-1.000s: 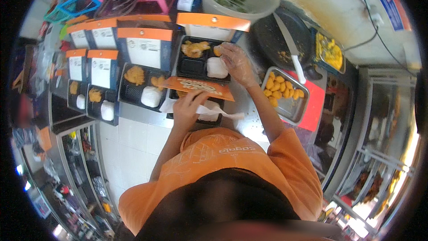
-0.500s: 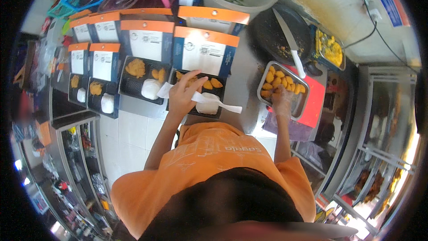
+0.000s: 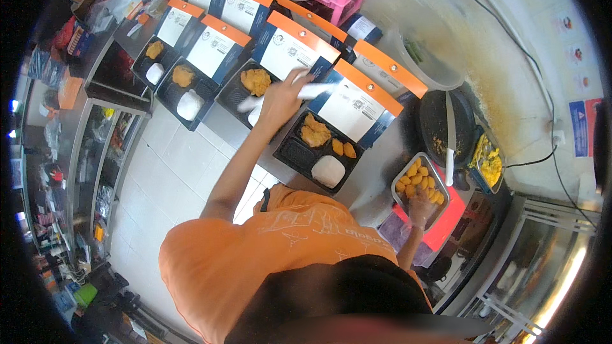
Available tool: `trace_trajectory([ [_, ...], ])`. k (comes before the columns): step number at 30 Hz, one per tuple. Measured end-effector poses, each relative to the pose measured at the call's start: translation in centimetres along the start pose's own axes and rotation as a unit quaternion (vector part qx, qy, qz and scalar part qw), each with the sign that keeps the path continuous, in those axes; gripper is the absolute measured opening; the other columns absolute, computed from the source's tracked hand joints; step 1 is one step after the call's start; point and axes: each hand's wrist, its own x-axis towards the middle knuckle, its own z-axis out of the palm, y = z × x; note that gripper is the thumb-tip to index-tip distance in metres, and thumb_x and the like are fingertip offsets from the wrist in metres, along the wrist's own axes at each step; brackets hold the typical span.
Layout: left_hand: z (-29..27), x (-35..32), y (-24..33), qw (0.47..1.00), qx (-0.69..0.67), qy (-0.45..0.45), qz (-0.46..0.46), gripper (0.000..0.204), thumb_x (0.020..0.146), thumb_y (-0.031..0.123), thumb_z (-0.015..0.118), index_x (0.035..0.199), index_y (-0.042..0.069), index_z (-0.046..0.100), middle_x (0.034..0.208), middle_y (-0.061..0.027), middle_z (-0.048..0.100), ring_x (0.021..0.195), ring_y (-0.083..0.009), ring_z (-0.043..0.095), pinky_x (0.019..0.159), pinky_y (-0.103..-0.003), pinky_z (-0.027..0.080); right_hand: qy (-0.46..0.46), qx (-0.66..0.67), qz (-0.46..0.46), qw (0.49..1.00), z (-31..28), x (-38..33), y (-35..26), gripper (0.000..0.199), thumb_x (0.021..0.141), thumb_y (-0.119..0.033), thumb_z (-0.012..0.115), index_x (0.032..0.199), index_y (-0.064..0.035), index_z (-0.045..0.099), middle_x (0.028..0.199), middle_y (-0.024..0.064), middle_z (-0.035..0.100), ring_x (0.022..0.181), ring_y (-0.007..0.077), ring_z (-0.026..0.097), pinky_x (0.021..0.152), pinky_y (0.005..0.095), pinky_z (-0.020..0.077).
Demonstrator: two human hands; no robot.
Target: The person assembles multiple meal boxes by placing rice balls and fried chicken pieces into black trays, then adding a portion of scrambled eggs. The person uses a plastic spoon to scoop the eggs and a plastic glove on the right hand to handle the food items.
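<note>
hands (image 3: 280, 105) wider apart, left with white paper (image 3: 314, 91) before a white mound (image 3: 254, 116)

The scene is viewed from a head-worn camera pointed steeply downward, through a wide fisheye lens by which straight edges are bent toward a dark round rim. The orange shirt (image 3: 268, 248) is seen nearest, at the bottom centre. Farther off, the left hand (image 3: 281, 102) and right hand (image 3: 420, 207) are caught above the table (image 3: 375, 171), which is slanted across the middle. Floor (image 3: 156, 178) is included at left, wall (image 3: 519, 79) at upper right.
</note>
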Motion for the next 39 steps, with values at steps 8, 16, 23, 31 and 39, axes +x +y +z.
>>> trace_trajectory([
  [8,2.1,11.7,-3.9,0.987,0.131,-0.058,0.069,0.029,0.078,0.002,0.054,0.103,0.013,0.063,0.107,-0.0039,0.062,0.082,-0.0265,0.066,0.068,-0.039,0.053,-0.066,-0.151,0.051,0.985,-0.6,0.6,-4.8,0.049,0.074,-0.034,0.073,0.117,-0.0147,0.061,0.094,0.0213,0.066,0.097,0.0367,0.062,0.085,0.0444,0.0475],
  [16,-3.0,0.7,-3.7,0.989,0.146,0.015,0.005,0.016,0.071,0.004,0.063,0.085,0.01,0.066,0.093,-0.0051,0.057,0.069,-0.0236,0.064,0.06,-0.036,0.051,0.123,0.65,0.254,0.705,-3.3,-0.3,-6.3,0.047,0.083,-0.03,0.071,0.122,-0.0128,0.053,0.101,0.0018,0.06,0.089,0.0155,0.058,0.077,0.0325,0.0479],
  [23,-2.9,-5.7,-3.9,0.989,0.119,0.079,-0.031,0.031,0.064,0.002,0.067,0.093,0.013,0.068,0.091,-0.0031,0.056,0.062,-0.0195,0.059,0.056,-0.033,0.048,-0.244,0.522,-0.104,0.811,-3.7,10.4,-29.2,0.039,0.082,-0.012,0.067,0.12,-0.0068,0.058,0.11,0.0033,0.059,0.101,0.0156,0.055,0.085,0.0305,0.0462],
  [31,-2.6,-4.9,-3.5,0.989,0.117,0.071,-0.06,0.037,0.061,-0.002,0.066,0.094,0.014,0.069,0.092,-0.0032,0.056,0.063,-0.0201,0.06,0.059,-0.033,0.049,-0.043,-0.129,-0.425,0.895,10.6,19.0,-47.9,0.019,0.08,-0.011,0.057,0.096,-0.0116,0.067,0.096,0.0102,0.063,0.092,0.0287,0.063,0.073,0.0404,0.0525],
  [39,-2.0,-5.2,-4.1,0.99,0.081,0.092,-0.073,0.039,0.058,-0.005,0.067,0.094,0.012,0.068,0.092,-0.0054,0.057,0.073,-0.0232,0.063,0.062,-0.036,0.051,0.025,0.048,-0.475,0.878,3.3,11.9,-39.9,0.027,0.08,-0.013,0.061,0.106,-0.0067,0.06,0.103,0.0106,0.058,0.098,0.0287,0.057,0.082,0.0392,0.0488],
])
